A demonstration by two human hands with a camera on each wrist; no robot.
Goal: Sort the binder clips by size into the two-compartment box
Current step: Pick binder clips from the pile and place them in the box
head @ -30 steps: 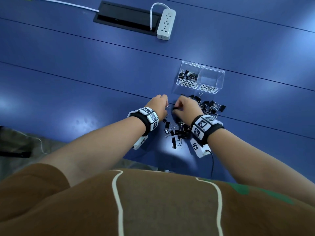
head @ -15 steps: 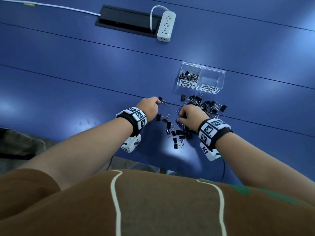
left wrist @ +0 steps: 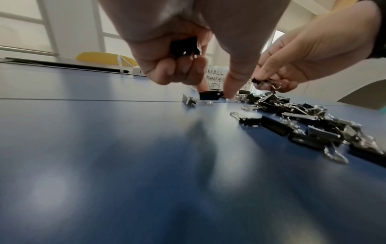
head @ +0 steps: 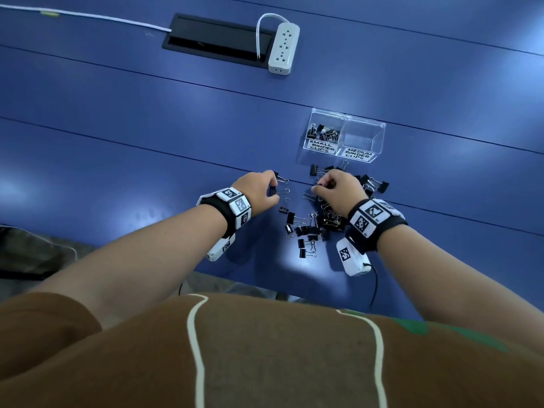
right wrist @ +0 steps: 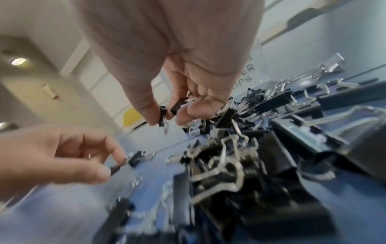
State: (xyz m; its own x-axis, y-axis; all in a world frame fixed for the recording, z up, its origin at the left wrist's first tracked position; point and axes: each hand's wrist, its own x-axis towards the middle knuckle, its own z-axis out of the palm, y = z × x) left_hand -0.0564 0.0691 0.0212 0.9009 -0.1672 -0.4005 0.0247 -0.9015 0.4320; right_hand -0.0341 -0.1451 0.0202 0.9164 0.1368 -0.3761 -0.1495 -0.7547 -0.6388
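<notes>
Black binder clips lie heaped on the blue table between my hands. My left hand keeps small clips in its curled fingers, while thumb and forefinger pinch another small clip on the table. To the right, over the heap, my right hand pinches a small clip and holds more in its palm. Just beyond stands the clear two-compartment box. Its left half, labelled small, holds several clips; the right half, labelled medium, is empty.
A white power strip and a black cable hatch sit at the far side of the table. Larger clips lie right of my right hand. The table's near edge is just below my wrists.
The hands, close together a second ago, have drawn apart. The left went left to the loose clips; the right went back, then forward toward the box.
</notes>
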